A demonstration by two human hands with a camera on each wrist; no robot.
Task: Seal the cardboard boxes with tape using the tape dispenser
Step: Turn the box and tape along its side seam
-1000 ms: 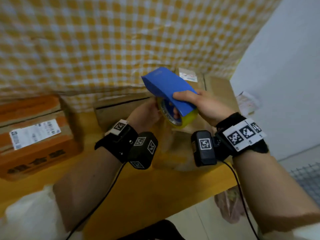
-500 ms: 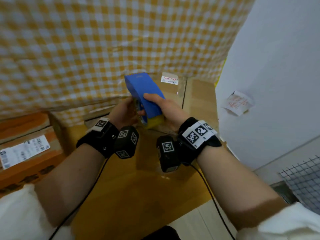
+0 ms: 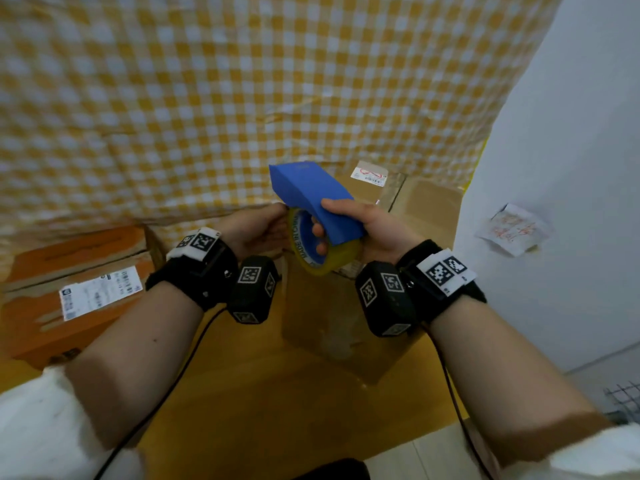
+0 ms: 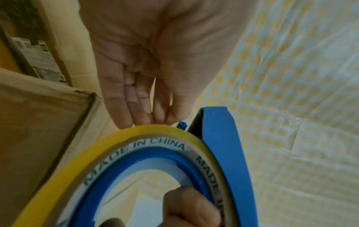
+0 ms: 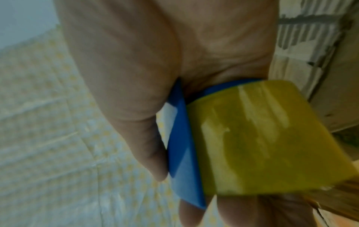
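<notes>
A blue tape dispenser [image 3: 311, 195] with a yellow tape roll [image 3: 329, 265] is held up above a brown cardboard box [image 3: 346, 327]. My right hand [image 3: 330, 218] grips the dispenser, thumb on its blue top and fingers through the roll's core. My left hand [image 3: 277, 221] reaches in from the left. In the left wrist view its thumb and fingertips [image 4: 136, 118] pinch together at the roll's [image 4: 124, 138] top edge, beside the blue shell [image 4: 223, 145]. The right wrist view shows the right hand [image 5: 174, 188] around the shell [image 5: 182, 153] and roll [image 5: 262, 138].
A yellow checked cloth [image 3: 242, 98] hangs close behind the box. An orange carton with a white label [image 3: 69, 296] lies at the left on the wooden table [image 3: 277, 410]. A white wall [image 3: 571, 150] with a paper note [image 3: 512, 230] stands on the right, a wire grid [image 3: 623, 396] lower right.
The view has swung about while both hands stay on the dispenser over the box. The left fingertips now sit at the roll's top edge.
</notes>
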